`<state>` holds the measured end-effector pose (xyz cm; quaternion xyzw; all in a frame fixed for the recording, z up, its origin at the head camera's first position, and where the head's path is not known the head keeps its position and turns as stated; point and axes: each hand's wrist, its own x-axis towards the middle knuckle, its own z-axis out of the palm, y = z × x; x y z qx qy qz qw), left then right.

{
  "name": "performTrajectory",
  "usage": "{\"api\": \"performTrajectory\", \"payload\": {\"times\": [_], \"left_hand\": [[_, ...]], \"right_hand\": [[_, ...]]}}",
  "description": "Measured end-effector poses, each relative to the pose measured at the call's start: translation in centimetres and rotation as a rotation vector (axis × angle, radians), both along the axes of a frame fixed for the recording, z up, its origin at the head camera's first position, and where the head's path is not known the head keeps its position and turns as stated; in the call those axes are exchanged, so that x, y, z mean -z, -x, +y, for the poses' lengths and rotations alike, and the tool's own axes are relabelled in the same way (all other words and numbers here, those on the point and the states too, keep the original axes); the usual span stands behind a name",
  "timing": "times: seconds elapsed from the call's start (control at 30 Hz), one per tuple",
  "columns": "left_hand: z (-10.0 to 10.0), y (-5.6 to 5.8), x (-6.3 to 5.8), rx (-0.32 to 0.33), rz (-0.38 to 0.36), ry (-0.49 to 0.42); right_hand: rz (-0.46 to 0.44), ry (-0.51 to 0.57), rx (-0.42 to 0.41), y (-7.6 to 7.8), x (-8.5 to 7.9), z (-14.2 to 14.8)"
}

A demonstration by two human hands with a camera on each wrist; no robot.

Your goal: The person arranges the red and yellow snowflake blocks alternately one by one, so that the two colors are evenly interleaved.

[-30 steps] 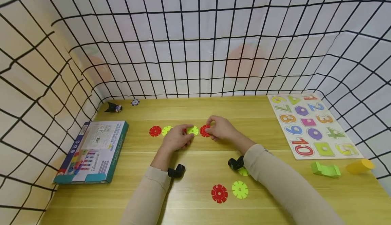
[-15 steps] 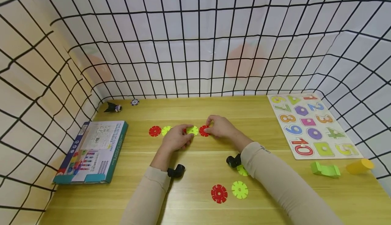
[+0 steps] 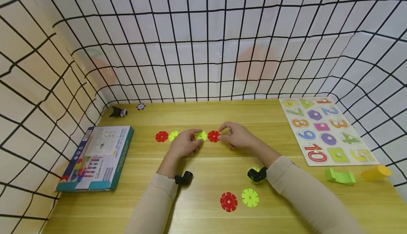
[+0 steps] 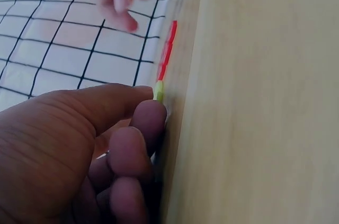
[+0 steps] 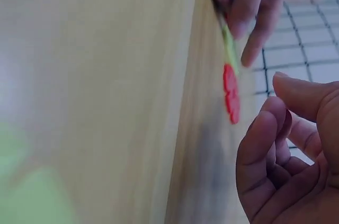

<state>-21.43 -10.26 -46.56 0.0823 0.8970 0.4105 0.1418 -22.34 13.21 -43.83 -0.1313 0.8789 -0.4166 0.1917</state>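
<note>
A row of notched plastic snowflake discs lies across the table. At its left end are a red disc point(image 3: 161, 136) and a yellow-green one point(image 3: 173, 136). My left hand point(image 3: 185, 143) covers the middle of the row and pinches the edge of another yellow-green disc point(image 3: 201, 135) between thumb and finger. Right beside that disc sits a red disc point(image 3: 213, 136) at the right end. My right hand point(image 3: 237, 135) is just right of this red disc, fingers loosely bent and holding nothing; the right wrist view shows a gap between the fingertips point(image 5: 274, 108) and the disc.
Nearer me lie a red disc point(image 3: 229, 202), a yellow-green disc point(image 3: 250, 198) and another partly under the right wrist camera point(image 3: 257, 174). A box point(image 3: 95, 158) is at left, a number puzzle board point(image 3: 327, 131) at right, with a green block point(image 3: 340, 176) and yellow cylinder point(image 3: 376, 173).
My right hand has let go of the red disc at the right end and drawn back slightly to the right. My left hand has stayed in place.
</note>
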Motion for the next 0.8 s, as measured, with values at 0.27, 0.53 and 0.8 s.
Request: {"api": "performTrajectory", "payload": {"times": [0.27, 0.53, 0.8], "left_hand": [[2.1, -0.1, -0.3, 0.068, 0.007, -0.009], [3.9, 0.1, 0.1, 0.085, 0.01, 0.008], [4.3, 0.1, -0.2, 0.063, -0.001, 0.04]], "right_hand": [[-0.003, 0.016, -0.195, -5.8, -1.0, 2.8], [-0.114, -0.008, -0.328, -11.9, -0.2, 6.7], [-0.089, -0.062, -0.373, -14.5, 0.5, 8.5]]}}
